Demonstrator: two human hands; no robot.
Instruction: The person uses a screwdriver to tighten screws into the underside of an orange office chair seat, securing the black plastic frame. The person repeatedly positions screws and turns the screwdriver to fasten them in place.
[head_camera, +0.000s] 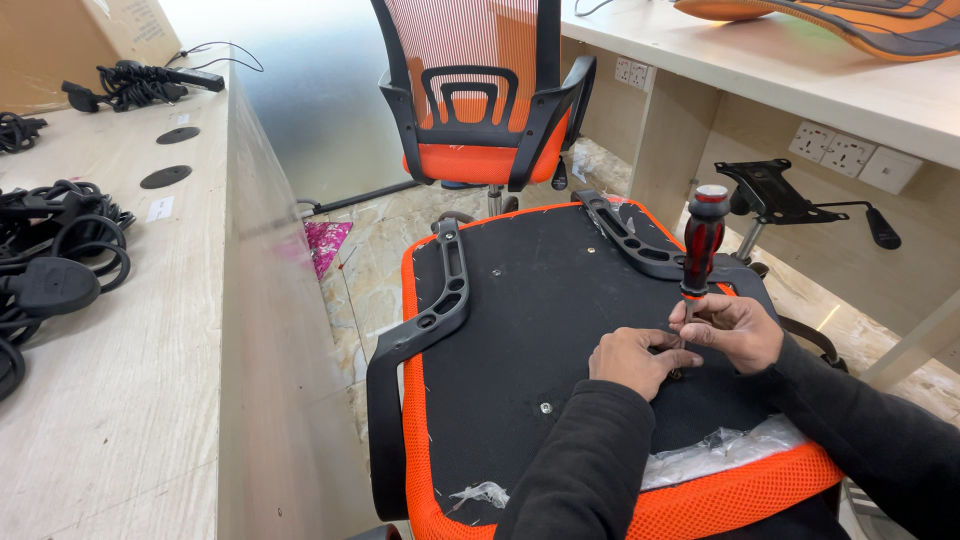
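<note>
Nearest the lens: two dark sleeves, reaching forward over an upturned seat (530, 330), black underside up, orange mesh edge toward the viewer.

Left hand (635, 360): curled, fingertips pinched low at the screwdriver tip, seemingly steadying a fastener against the seat; fastener itself hidden by the fingers.

Right hand (735, 328): closed around the lower shaft of the screwdriver (703, 240), just under the red-and-black handle; tool held upright, tip down on the seat's right half.

Left armrest (425, 325): black, lying along the seat's left side, apparently in place.

Right armrest (640, 235): black, lying across the far right corner; fixing state not discernible.

Bare screw (545, 407): seen mid-seat, near the left wrist. Small hole (497, 272) further back, unfilled.

Plastic bag (715, 450): clear, crumpled, by the right sleeve on the near edge.

Progress, judged: armrests laid on, fastening under way at the right side, base mechanism not yet mounted.

Mechanism plate (775, 195): black, with lever, standing apart to the right.

Finished chair (485, 95): orange and black, upright beyond the seat.

Cables (55, 265): black, coiled on the left bench.
</note>
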